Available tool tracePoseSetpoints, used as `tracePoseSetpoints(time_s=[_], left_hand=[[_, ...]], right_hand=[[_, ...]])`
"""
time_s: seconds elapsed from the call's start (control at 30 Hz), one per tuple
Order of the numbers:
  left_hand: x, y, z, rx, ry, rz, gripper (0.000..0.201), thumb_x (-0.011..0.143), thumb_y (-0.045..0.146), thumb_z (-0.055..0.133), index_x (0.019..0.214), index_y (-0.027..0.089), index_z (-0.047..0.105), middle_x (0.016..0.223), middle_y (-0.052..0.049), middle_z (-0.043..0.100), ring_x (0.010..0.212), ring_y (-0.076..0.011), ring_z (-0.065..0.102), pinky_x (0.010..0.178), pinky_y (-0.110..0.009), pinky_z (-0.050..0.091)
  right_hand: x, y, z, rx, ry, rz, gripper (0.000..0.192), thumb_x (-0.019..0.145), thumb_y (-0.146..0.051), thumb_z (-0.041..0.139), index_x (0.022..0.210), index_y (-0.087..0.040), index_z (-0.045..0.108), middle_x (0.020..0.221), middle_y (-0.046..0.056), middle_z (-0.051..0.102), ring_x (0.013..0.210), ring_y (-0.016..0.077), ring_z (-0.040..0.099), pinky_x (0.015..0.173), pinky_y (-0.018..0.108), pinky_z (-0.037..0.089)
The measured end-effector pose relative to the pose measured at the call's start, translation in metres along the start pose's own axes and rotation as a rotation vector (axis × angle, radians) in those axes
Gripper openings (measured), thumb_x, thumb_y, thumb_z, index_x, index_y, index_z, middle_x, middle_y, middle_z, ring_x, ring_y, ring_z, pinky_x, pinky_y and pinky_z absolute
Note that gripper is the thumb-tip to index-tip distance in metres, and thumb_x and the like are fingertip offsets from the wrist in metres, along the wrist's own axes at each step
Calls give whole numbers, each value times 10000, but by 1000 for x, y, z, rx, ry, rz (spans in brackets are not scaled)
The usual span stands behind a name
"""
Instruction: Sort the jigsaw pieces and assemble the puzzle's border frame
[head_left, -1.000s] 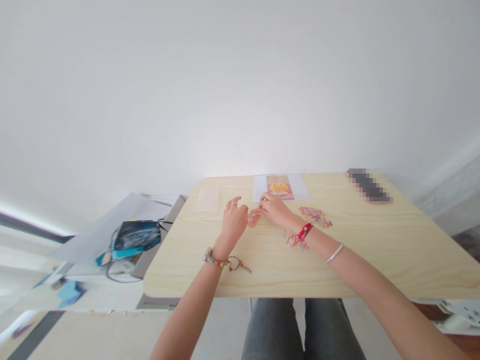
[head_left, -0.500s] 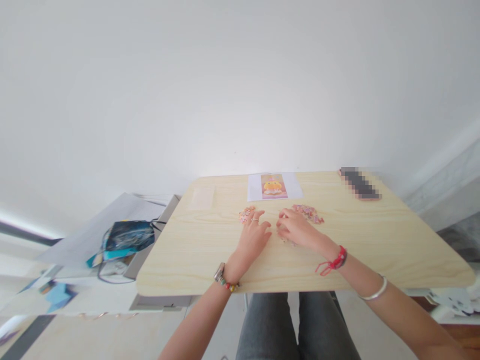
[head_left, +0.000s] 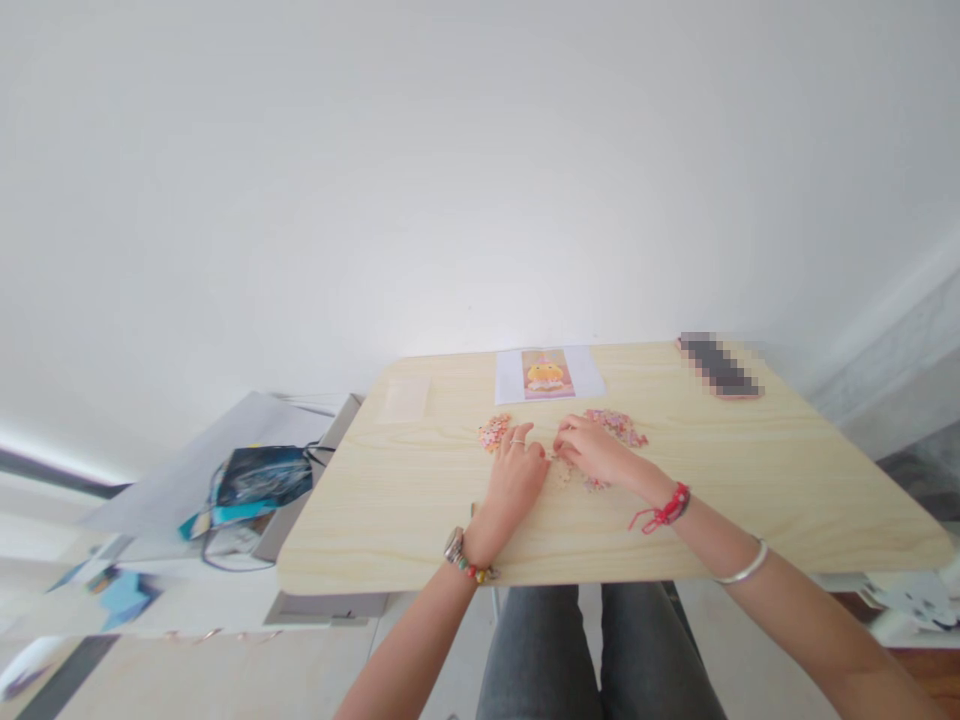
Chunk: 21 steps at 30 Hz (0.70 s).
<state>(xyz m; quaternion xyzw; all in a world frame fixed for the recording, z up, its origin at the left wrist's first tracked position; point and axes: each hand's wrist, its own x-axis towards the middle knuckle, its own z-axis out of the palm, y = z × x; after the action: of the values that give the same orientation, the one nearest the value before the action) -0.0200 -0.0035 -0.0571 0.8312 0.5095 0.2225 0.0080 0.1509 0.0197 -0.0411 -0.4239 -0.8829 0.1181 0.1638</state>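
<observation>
Puzzle pieces [head_left: 577,474] partly hidden btwn both hands, left [head_left: 516,480] & right [head_left: 597,455]; grasp can't be told

table [head_left: 750,480] pale wood grain | puzzle pieces [head_left: 616,426] pink, multicoloured | picture card [head_left: 545,373] yellow-orange

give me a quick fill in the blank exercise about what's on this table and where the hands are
1. The left hand and right hand rest on a light ____ table.
2. The picture card at the table's far edge shows a ____ cartoon figure.
3. A pile of small pieces lies just beyond the ____ hand.
4. The right wrist wears a ____ string bracelet.

Missing words: wooden; yellow; left; red
</observation>
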Motion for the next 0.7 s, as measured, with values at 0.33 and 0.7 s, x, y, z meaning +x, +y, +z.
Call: tracePoseSetpoints(time_s=[0.33,0.7], left_hand=[[3,-7,3,-12,44,-37,85,798,147,540,806,138,624,1195,-158,493,1169,-301,443,960,-504,404],[5,-6,0,-48,53,-10,114,716,78,575,717,177,632,1202,-124,509,1184,-313,428,979,-547,379]], right_hand=[[3,1,3,34,67,-23,79,797,-112,563,796,-144,635,889,62,552,798,150,536,758,291,423],[10,1,3,3,-3,-34,84,796,-114,560,755,-148,624,886,49,544,803,139,524,768,284,399]])
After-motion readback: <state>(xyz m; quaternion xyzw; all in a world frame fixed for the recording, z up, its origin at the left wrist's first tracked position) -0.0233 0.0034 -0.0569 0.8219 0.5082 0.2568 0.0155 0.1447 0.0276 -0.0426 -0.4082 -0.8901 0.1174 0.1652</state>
